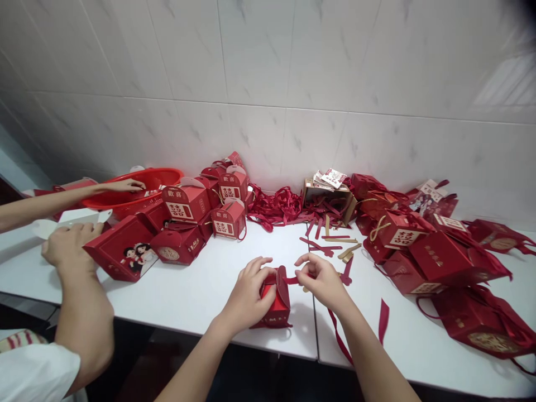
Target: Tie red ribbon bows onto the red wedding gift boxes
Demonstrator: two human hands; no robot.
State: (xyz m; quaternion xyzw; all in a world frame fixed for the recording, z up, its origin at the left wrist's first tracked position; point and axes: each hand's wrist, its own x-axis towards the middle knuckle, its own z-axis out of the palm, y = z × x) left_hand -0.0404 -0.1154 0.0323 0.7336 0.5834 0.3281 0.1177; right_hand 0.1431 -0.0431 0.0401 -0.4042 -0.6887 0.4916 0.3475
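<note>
A small red box (278,304) with a rounded top flap stands upright near the table's front edge. Around its left side and top curls my left hand (251,293), fingers closed on it. To the right of the box, my right hand (320,279) pinches a dark red ribbon (292,280) that comes out at the box's top flap. More of a ribbon (340,341) hangs below my right wrist, and a ribbon end (383,321) shows to the right of the forearm.
Red boxes (186,202) are stacked at the left and more boxes (448,257) at the right. Behind lie a ribbon heap (278,205), a carton (349,205) and loose strips (324,247). A person's hands (73,245) work by a red basin (167,176).
</note>
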